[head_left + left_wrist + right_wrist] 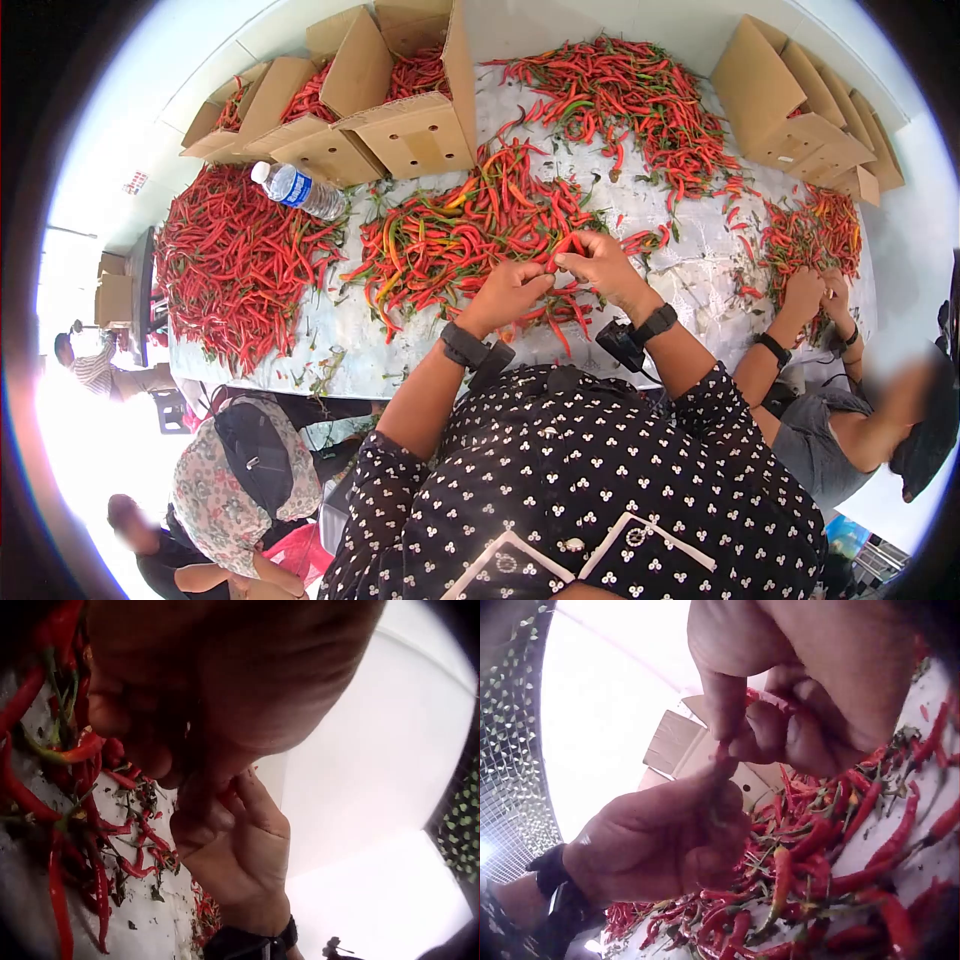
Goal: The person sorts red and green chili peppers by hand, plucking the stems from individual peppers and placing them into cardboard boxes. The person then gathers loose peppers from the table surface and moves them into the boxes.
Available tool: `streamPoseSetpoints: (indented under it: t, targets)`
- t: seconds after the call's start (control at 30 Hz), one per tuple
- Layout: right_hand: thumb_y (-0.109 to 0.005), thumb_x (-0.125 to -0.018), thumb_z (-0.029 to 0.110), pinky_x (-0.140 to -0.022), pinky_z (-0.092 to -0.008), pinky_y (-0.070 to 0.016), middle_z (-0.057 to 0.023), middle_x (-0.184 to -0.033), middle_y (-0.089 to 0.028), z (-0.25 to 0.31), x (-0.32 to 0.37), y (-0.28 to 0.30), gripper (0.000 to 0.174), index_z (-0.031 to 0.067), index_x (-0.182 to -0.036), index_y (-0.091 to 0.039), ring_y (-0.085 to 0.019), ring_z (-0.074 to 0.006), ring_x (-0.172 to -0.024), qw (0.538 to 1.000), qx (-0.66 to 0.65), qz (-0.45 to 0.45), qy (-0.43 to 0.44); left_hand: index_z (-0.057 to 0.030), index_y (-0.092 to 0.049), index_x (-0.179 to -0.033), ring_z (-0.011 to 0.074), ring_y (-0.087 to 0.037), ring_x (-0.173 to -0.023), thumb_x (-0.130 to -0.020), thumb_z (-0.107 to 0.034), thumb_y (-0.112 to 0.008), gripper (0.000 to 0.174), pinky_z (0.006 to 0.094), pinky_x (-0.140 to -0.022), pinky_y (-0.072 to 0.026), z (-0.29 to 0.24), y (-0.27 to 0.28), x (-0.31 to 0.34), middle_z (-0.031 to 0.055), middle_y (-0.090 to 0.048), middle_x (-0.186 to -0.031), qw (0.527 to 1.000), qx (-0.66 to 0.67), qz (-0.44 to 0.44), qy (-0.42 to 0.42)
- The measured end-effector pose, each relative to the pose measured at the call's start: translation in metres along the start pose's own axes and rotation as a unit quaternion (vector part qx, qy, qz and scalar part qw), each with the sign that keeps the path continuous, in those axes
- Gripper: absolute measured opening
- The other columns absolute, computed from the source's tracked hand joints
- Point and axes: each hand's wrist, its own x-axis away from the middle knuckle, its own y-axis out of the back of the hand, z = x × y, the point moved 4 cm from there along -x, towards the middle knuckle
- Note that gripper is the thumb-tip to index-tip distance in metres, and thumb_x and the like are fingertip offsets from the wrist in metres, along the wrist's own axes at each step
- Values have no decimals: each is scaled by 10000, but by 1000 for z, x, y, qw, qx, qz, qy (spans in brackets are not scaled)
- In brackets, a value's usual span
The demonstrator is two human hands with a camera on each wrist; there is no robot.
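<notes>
A red chili pepper point(568, 246) is held between my two hands, close over the heap of chilies point(470, 225). My right hand point(608, 270) grips it with curled fingers, and a red length of it point(771, 699) shows there in the right wrist view. My left hand point(508, 298) meets it at one end, thumb and fingertips pinched together by the right thumb. Seen from the left wrist, the left hand point(232, 682) is dark and covers most of the pepper, while the right hand point(244, 859) faces it.
Cardboard boxes of chilies point(415, 135) line the back left, near a water bottle point(300, 190). More chilies lie in piles at left point(245, 265), back point(630, 105) and right point(815, 235). Another person's hands point(815, 295) work at the right pile. Further boxes point(790, 110) stand back right.
</notes>
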Motion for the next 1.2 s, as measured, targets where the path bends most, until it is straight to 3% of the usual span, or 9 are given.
streamPoseSetpoints:
  t: [0.2, 0.23, 0.3, 0.37, 0.47, 0.7, 1.03, 1.13, 1.2]
  targets:
    - [-610, -778, 143, -550, -235, -409, -30, -729, -617, 29, 16, -26, 118, 26, -787, -605, -529, -71, -638, 959, 171, 2, 227, 23, -582, -721, 94, -475, -521, -853, -241, -528, 300, 281, -506, -401, 3, 5, 1, 60, -521, -576, 993, -106, 1, -44]
    - [-610, -778, 143, -550, -235, -409, -30, -729, -617, 29, 14, -23, 118, 26, -787, -605, -529, -71, -638, 959, 170, 0, 227, 20, -585, -748, 116, -502, -543, -848, -249, -525, 294, 295, -527, -413, -1, 0, 3, 88, -532, -600, 984, -138, 111, 0]
    - [-574, -800, 164, -538, -245, -413, -28, -712, -607, 13, 5, 0, 140, 26, -778, -589, -544, -97, -624, 998, -34, -51, 31, 18, -589, -776, 137, -528, -564, -842, -258, -523, 291, 308, -548, -425, -3, -5, 7, 115, -542, -624, 961, -167, 218, 44]
    - [-526, -822, 163, -536, -254, -416, -39, -707, -599, -19, -5, 22, 147, 28, -782, -566, -548, -119, -620, 989, -126, -64, -42, -26, -620, -742, 306, -579, -662, -780, -257, -540, 247, 377, -604, -448, -15, 7, 4, 168, -595, -694, 982, -156, 77, -77]
    - [-480, -830, 115, -547, -288, -454, -76, -752, -597, -43, -7, 25, 100, 38, -851, -539, -582, -174, -661, 935, -338, -60, -92, -66, -634, -773, 292, -587, -741, -750, -269, -577, 213, 388, -648, -461, -13, 27, -23, 145, -595, -767, 961, -250, -45, -108]
    - [-533, -854, 191, -559, -317, -499, -60, -693, -585, -52, -4, 9, 153, 59, -778, -541, -589, -174, -611, 951, -250, -53, -175, -63, -606, -740, 299, -592, -743, -728, -215, -594, 152, 414, -634, -473, 5, 14, -37, 118, -585, -763, 880, -453, -109, -88]
    - [-608, -843, 225, -508, -287, -457, -42, -645, -563, -51, -7, -11, 192, 46, -793, -559, -564, -146, -566, 930, -329, -11, -165, 10, -610, -758, 142, -555, -623, -747, -162, -635, 175, 296, -588, -442, -17, 13, -1, 107, -576, -685, 992, -96, -66, -49]
    - [-636, -814, 203, -510, -277, -442, -46, -661, -584, -46, -10, -13, 179, 33, -796, -582, -566, -136, -566, 957, -263, -30, -121, 4, -605, -736, 152, -547, -582, -748, -171, -626, 176, 312, -555, -433, -16, 9, 4, 102, -564, -636, 992, -106, -53, -38]
    - [-655, -776, 168, -518, -266, -428, -39, -675, -596, -24, -2, -11, 150, 27, -791, -607, -555, -104, -575, 996, 63, -55, -6, -7, -608, -733, 189, -559, -562, -754, -187, -612, 181, 334, -544, -432, -11, 7, 3, 108, -568, -621, 991, -122, -44, -25]
